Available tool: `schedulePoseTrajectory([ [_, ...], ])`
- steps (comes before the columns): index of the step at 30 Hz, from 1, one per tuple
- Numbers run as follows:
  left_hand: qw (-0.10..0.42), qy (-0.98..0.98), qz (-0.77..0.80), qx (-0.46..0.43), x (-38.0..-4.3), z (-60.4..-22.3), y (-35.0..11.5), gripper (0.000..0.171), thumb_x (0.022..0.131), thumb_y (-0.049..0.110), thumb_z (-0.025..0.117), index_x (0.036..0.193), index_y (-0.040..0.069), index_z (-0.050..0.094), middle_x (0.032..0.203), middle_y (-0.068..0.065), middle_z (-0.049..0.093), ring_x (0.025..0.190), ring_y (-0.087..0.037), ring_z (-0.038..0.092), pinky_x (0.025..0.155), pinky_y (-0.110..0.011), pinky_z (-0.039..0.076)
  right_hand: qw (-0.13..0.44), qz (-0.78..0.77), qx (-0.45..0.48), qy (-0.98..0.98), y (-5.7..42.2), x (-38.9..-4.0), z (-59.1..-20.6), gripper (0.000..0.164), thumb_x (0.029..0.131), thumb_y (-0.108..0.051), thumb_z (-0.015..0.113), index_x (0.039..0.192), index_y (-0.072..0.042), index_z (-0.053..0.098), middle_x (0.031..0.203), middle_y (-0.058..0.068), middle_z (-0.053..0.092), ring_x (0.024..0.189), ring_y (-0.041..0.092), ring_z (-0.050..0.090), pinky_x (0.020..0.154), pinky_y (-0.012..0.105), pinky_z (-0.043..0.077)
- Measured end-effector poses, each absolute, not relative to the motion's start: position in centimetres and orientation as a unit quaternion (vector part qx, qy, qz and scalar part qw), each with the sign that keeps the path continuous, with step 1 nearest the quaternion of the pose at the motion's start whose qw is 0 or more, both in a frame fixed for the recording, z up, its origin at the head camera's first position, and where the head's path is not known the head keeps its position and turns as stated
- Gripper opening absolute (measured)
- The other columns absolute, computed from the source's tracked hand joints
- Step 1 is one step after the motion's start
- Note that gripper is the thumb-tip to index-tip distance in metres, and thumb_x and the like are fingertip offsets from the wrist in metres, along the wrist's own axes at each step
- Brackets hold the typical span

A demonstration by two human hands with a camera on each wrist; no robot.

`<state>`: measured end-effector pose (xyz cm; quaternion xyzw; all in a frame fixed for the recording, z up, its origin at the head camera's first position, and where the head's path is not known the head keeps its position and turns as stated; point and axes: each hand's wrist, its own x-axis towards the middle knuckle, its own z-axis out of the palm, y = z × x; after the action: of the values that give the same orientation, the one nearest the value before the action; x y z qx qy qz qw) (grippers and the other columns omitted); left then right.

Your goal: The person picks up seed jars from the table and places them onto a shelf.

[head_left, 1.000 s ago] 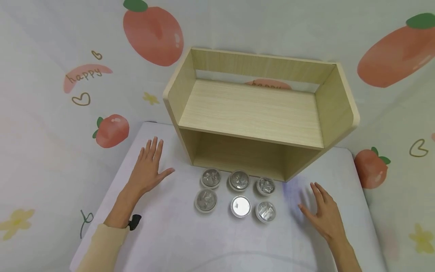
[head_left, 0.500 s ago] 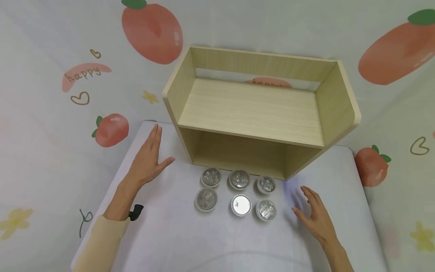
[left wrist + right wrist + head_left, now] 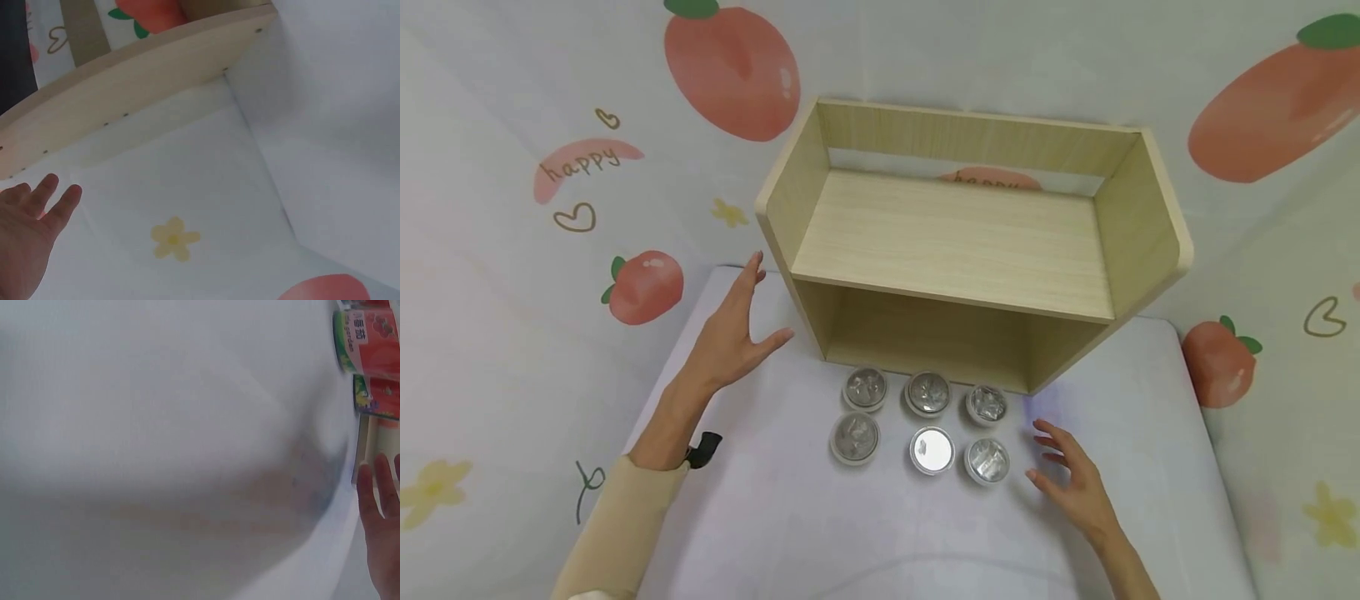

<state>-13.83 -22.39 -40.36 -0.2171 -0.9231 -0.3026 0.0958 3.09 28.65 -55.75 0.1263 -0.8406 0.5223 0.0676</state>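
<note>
My left hand (image 3: 722, 343) is held over the table just left of the wooden shelf (image 3: 955, 242), thumb spread from the fingers and nothing in its grasp. In the left wrist view, the fingers of that hand (image 3: 28, 244) lie near the shelf's side panel (image 3: 144, 94). My right hand (image 3: 1075, 492), fingers slightly bent and holding nothing, is nearest to a silver-topped can (image 3: 987, 462). Several such round cans stand in two rows before the shelf, one with a bright shiny top (image 3: 932, 451). The right wrist view shows a red label with tomato pictures on a can (image 3: 372, 340).
The shelf has an upper board and a lower compartment, and stands at the back of the white-covered table (image 3: 865, 533). A cloth printed with fruit, hearts and flowers (image 3: 520, 333) hangs behind and at both sides.
My left hand has moved forward toward the shelf's left side, turning onto its edge. My right hand has shifted left toward the cans. The cans and shelf stay in place.
</note>
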Motion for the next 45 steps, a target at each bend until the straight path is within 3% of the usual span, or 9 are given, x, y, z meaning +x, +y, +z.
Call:
schedulePoseTrajectory([
  [4, 0.129, -0.910, -0.309, -0.245, -14.2, -40.0, -22.1, 0.109, 0.082, 0.019, 0.081, 0.161, 0.017, 0.006, 0.164, -0.004, 0.020, 0.141, -0.030, 0.038, 0.099, -0.057, 0.043, 0.060, 0.551, 0.140, -0.820, 28.0, 3.4, -56.0, 0.076, 0.076, 0.012, 0.076, 0.144, 0.006, 0.043, 0.138, 0.028, 0.050, 0.121, 0.027, 0.056, 0.094, 0.026, 0.048],
  [9, 0.217, -0.878, -0.312, -0.292, -14.6, -39.7, -22.1, 0.103, 0.078, 0.009, 0.081, 0.158, 0.005, 0.016, 0.159, -0.011, 0.033, 0.133, -0.031, 0.049, 0.105, -0.046, 0.042, 0.042, 0.581, 0.130, -0.802, 27.3, 3.9, -56.1, 0.076, 0.077, 0.014, 0.075, 0.145, 0.007, 0.041, 0.139, 0.029, 0.049, 0.123, 0.024, 0.056, 0.096, 0.027, 0.048],
  [14, 0.272, -0.848, -0.327, -0.316, -15.0, -38.7, -21.8, 0.092, 0.080, 0.010, 0.076, 0.155, -0.001, 0.023, 0.153, -0.017, 0.041, 0.127, -0.032, 0.055, 0.103, -0.044, 0.045, 0.037, 0.605, 0.131, -0.784, 26.8, 4.1, -56.9, 0.077, 0.077, 0.017, 0.072, 0.145, 0.009, 0.039, 0.139, 0.029, 0.049, 0.124, 0.026, 0.056, 0.096, 0.028, 0.049],
  [20, 0.290, -0.822, -0.367, -0.324, -15.4, -37.5, -21.0, 0.086, 0.082, 0.014, 0.074, 0.152, -0.002, 0.028, 0.154, -0.014, 0.041, 0.128, -0.034, 0.053, 0.102, -0.046, 0.046, 0.029, 0.613, 0.138, -0.778, 26.2, 4.2, -57.8, 0.078, 0.075, 0.015, 0.076, 0.144, 0.009, 0.041, 0.138, 0.028, 0.051, 0.121, 0.023, 0.057, 0.094, 0.028, 0.049],
  [28, 0.310, -0.801, -0.389, -0.334, -16.3, -36.0, -19.6, 0.083, 0.093, 0.050, 0.062, 0.149, -0.005, 0.034, 0.153, -0.013, 0.042, 0.128, -0.034, 0.053, 0.101, -0.046, 0.048, 0.037, 0.576, 0.141, -0.804, 25.0, 4.4, -58.3, 0.080, 0.072, 0.008, 0.083, 0.142, 0.004, 0.047, 0.132, 0.022, 0.058, 0.113, 0.007, 0.059, 0.091, 0.021, 0.048],
  [37, 0.329, -0.782, -0.398, -0.349, -17.0, -35.2, -19.1, 0.083, 0.094, 0.048, 0.062, 0.146, -0.011, 0.035, 0.150, -0.017, 0.045, 0.125, -0.037, 0.054, 0.099, -0.047, 0.049, 0.059, 0.562, 0.139, -0.813, 23.2, 4.2, -55.7, 0.076, 0.065, 0.016, 0.082, 0.134, 0.013, 0.050, 0.125, 0.031, 0.058, 0.111, 0.010, 0.060, 0.090, 0.016, 0.046],
  [45, 0.318, -0.778, -0.414, -0.348, -17.0, -33.1, -18.2, 0.076, 0.096, 0.042, 0.061, 0.144, -0.012, 0.036, 0.145, -0.021, 0.048, 0.123, -0.037, 0.055, 0.101, -0.040, 0.048, 0.055, 0.585, 0.115, -0.801, 22.4, 4.0, -55.1, 0.075, 0.065, 0.016, 0.082, 0.133, 0.012, 0.052, 0.122, 0.027, 0.060, 0.108, 0.007, 0.059, 0.090, 0.016, 0.046],
])
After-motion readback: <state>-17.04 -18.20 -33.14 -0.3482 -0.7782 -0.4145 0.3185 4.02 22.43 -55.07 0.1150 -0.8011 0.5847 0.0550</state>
